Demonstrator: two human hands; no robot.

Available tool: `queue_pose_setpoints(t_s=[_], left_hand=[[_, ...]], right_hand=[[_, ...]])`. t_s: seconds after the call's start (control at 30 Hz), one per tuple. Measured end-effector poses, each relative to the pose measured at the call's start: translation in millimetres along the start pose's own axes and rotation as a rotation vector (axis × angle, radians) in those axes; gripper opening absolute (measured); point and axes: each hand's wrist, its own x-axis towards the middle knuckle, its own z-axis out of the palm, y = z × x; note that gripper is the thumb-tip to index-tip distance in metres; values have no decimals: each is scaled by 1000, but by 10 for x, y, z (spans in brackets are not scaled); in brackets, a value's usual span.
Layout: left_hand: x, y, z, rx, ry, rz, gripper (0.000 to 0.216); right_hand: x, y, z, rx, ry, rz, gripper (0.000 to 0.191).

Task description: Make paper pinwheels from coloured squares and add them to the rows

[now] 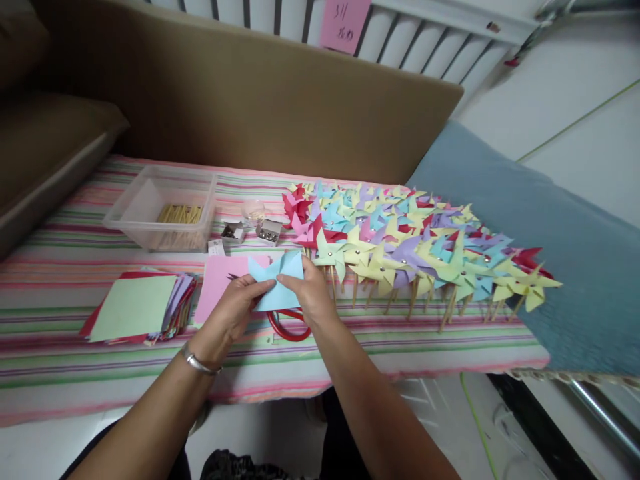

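A light blue paper square point(278, 285) with cut corners is held above the striped cloth by both hands. My left hand point(231, 312) pinches its left edge, fingers closed on the paper. My right hand point(310, 293) grips its right side, thumb on top. Red-handled scissors point(289, 328) lie on the cloth just under my right hand. A pink paper sheet point(220, 280) lies flat beneath the blue one.
A stack of coloured paper squares point(137, 307) lies at the left. A clear plastic tub point(163, 215) holds wooden sticks. Small boxes of pins point(269, 231) stand behind the pink sheet. Several finished paper pinwheels point(415, 247) cover the cloth's right half. A blue cushion point(565, 267) lies further right.
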Motion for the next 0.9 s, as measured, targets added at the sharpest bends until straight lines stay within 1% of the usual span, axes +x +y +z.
queue_pose_setpoints(t_s=[0.17,0.27,0.33,0.43,0.5,0.57,0.63,0.7,0.8,0.9], left_hand=[[2,4,-2,-2,85,49,18],[10,-6,-8,1,128,63,18],[21,2,-21,19,144,69,18],[49,70,-80,54,198,67,21],[72,150,-152,64,261,70,21],[93,237,-237,61,318,88,22],[105,310,-312,51,342,117,23],[106,357,-358,43,348,139,24],[87,387,-364,38,354,139,26],[58,388,-330,54,343,138,26]], right_hand=[[-32,59,77,93,18,26,32],[-33,115,105,83,16,11,31],[-24,146,112,71,-10,2,31],[-20,148,97,25,-31,-24,38],[-42,115,69,-90,-7,-128,42],[-88,72,36,-288,-11,-337,41],[-142,40,14,-507,-74,-567,38],[-186,32,12,-680,-147,-718,39],[-204,52,38,-798,-186,-814,33],[-184,58,62,-816,-179,-843,19]])
